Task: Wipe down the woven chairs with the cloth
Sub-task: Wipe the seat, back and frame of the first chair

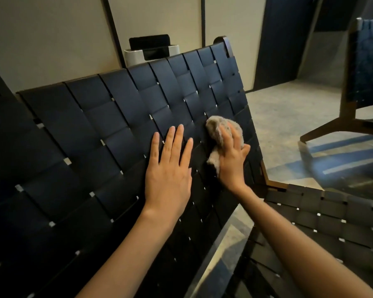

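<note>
The left hand [169,168] lies flat on the woven chair back [108,117], fingers straight and close together, holding nothing and seemingly bracing the panel. Just beside it, the right hand [232,160] holds the cloth [215,127], a pale bunched wad, against the weave near the back's right edge. Its fingers curve over the wad, the thumb sticks out to the side, and a loose tail of fabric hangs below the palm. The cloth looks soft and light, likely to shift or unfold, so it is best kept gathered under the palm and fingers. The dark straps look smooth and taut but probably give a little under pressure, which would explain the bracing hand. To the lower right is another woven panel [323,220], perhaps a seat. Farther off a second chair [366,67] stands on the floor [289,117], and a white container [151,53] sits behind the chair back by the wall.
</note>
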{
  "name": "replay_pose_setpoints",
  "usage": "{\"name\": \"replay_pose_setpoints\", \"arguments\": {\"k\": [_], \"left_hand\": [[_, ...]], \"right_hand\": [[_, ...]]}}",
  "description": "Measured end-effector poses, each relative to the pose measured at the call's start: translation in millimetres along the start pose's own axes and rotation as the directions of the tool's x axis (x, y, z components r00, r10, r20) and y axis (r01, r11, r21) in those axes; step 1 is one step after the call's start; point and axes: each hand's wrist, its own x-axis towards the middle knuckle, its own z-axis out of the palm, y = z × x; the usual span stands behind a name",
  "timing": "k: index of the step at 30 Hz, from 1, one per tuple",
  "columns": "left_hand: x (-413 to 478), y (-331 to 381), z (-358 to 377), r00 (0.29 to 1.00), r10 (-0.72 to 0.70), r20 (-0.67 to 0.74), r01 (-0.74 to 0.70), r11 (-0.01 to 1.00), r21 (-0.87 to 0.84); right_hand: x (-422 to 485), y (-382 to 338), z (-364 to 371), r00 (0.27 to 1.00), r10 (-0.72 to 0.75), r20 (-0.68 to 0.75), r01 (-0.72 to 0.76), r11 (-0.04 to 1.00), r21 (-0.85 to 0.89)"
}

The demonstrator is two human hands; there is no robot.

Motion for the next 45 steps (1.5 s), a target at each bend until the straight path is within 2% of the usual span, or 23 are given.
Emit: {"name": "replay_pose_setpoints", "arguments": {"k": [2, 4, 5, 7, 11, 15, 17, 19, 23, 26, 31, 35, 39, 45], "left_hand": [[-4, 3, 3, 0.999, 0.041, 0.021, -0.041, 0.999, -0.004], [-9, 5, 5, 0.998, 0.052, 0.035, -0.052, 0.999, 0.000], [-10, 6, 5, 0.998, 0.055, 0.034, -0.056, 0.998, 0.007], [-11, 7, 6, 0.997, 0.069, 0.036, -0.070, 0.997, 0.017], [-13, 7, 8, 0.997, 0.075, 0.031, -0.076, 0.997, 0.025], [-17, 10, 12, 0.996, 0.087, 0.019, -0.088, 0.995, 0.043], [-22, 14, 16, 0.995, 0.096, 0.031, -0.097, 0.994, 0.040], [-26, 17, 19, 0.994, 0.106, 0.032, -0.107, 0.994, 0.037], [-25, 17, 21, 0.993, 0.114, 0.015, -0.114, 0.993, 0.025], [-22, 19, 24, 0.993, 0.121, 0.012, -0.121, 0.992, 0.022], [-21, 19, 26, 0.991, 0.131, 0.011, -0.131, 0.991, 0.020], [-23, 18, 23, 0.990, 0.137, 0.040, -0.138, 0.990, 0.018], [-35, 18, 17, 0.987, 0.140, 0.084, -0.140, 0.990, -0.008], [-73, 2, 0, 0.971, 0.154, 0.184, -0.160, 0.987, 0.016]], "right_hand": [[22, 16, -2, 0.984, 0.177, -0.022, -0.178, 0.983, -0.035], [35, 27, -1, 0.917, 0.398, -0.030, -0.399, 0.917, -0.011], [37, 28, 1, 0.890, 0.454, -0.041, -0.455, 0.891, -0.003], [29, 23, 2, 0.900, 0.431, -0.066, -0.432, 0.902, -0.013], [-33, 1, -1, 0.991, 0.134, -0.021, -0.131, 0.987, 0.098], [-114, -7, -2, 0.996, 0.043, 0.074, -0.052, 0.991, 0.120], [-120, 3, 1, 0.996, 0.084, 0.042, -0.088, 0.991, 0.100], [-103, 16, 3, 0.979, 0.204, -0.022, -0.202, 0.978, 0.059], [-52, 59, 6, 0.842, 0.531, -0.090, -0.529, 0.847, 0.051], [-25, 85, 5, 0.756, 0.649, -0.089, -0.650, 0.760, 0.027], [-31, 83, 7, 0.709, 0.696, -0.112, -0.699, 0.715, 0.016], [-56, 60, 7, 0.674, 0.735, -0.069, -0.733, 0.678, 0.059], [-85, 31, 1, 0.685, 0.727, 0.050, -0.727, 0.678, 0.111], [-140, -26, -16, 0.593, 0.754, 0.284, -0.797, 0.599, 0.076]]}}
